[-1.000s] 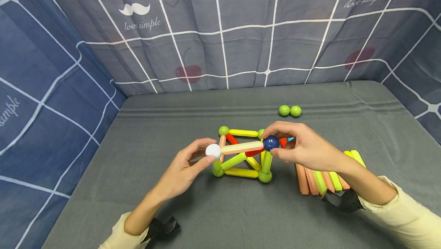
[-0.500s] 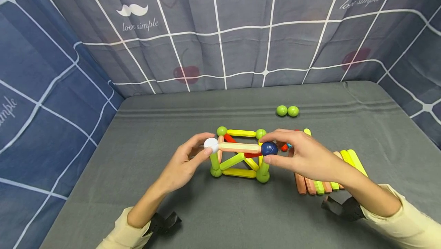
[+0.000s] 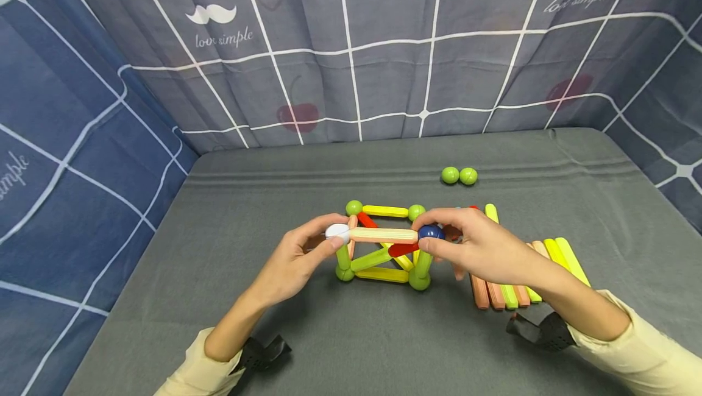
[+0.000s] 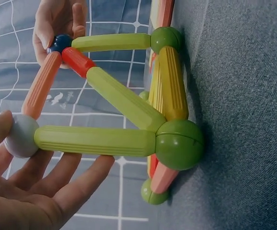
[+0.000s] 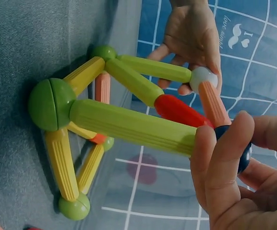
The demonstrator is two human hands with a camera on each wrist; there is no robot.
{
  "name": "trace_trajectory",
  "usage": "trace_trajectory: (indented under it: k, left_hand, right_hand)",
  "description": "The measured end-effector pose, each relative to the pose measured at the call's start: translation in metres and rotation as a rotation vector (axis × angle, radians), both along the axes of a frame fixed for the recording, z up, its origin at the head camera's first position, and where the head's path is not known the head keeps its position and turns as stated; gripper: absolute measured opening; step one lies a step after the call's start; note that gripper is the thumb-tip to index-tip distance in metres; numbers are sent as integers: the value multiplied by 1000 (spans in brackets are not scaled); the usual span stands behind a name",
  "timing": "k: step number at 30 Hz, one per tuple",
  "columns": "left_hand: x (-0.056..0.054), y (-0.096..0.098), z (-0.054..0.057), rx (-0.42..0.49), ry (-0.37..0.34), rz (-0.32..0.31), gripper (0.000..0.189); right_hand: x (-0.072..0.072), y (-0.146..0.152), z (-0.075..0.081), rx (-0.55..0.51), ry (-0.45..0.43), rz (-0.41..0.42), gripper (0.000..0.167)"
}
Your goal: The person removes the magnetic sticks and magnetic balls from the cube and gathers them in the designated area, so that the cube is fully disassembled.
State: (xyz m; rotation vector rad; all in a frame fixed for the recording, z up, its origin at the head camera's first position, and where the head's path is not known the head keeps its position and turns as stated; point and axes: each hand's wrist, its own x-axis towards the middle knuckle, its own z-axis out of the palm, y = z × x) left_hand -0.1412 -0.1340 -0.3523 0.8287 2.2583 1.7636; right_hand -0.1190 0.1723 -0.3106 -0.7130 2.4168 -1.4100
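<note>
A frame of magnetic sticks and balls stands on the table, with green balls [image 3: 420,280] at its lower corners. Across its top runs a peach stick [image 3: 384,236] between a white ball [image 4: 22,135] and a dark blue ball [image 4: 60,44]. My left hand [image 3: 293,262] holds the white ball between thumb and fingers. At the other end my right hand [image 3: 482,247] pinches the blue ball. Green upright sticks [image 4: 95,140] meet both balls from below. A diagonal of a green stick [image 4: 126,98] and a red stick [image 5: 182,110] rises to the blue ball, partly hidden by fingers in the right wrist view.
Right of the frame lies a row of peach, green and yellow sticks [image 3: 496,293], partly under my right forearm. Two loose green balls [image 3: 459,175] sit side by side farther back. A checked curtain [image 3: 384,49] hangs behind the grey table [image 3: 263,195].
The peach stick with its two balls has gone from tilted to nearly level, the blue end dropping and the white end rising slightly. Both hands keep their hold on the balls.
</note>
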Motion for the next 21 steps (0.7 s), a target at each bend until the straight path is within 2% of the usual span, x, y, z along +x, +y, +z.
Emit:
trace_trajectory:
  k: [6, 10, 13, 21]
  left_hand:
    - [-1, -1, -2, 19, 6, 10, 31]
    - [-1, -3, -3, 39, -14, 22, 31]
    - [-1, -4, -3, 50, -25, 8, 32]
    - [-1, -4, -3, 53, -14, 22, 31]
  right_hand:
    - [0, 2, 0, -2, -7, 8, 17]
    - [-1, 8, -1, -34, -11, -16, 20]
    - [-1, 12, -3, -68, -5, -36, 19]
    - [1, 19, -4, -128, -24, -59, 19]
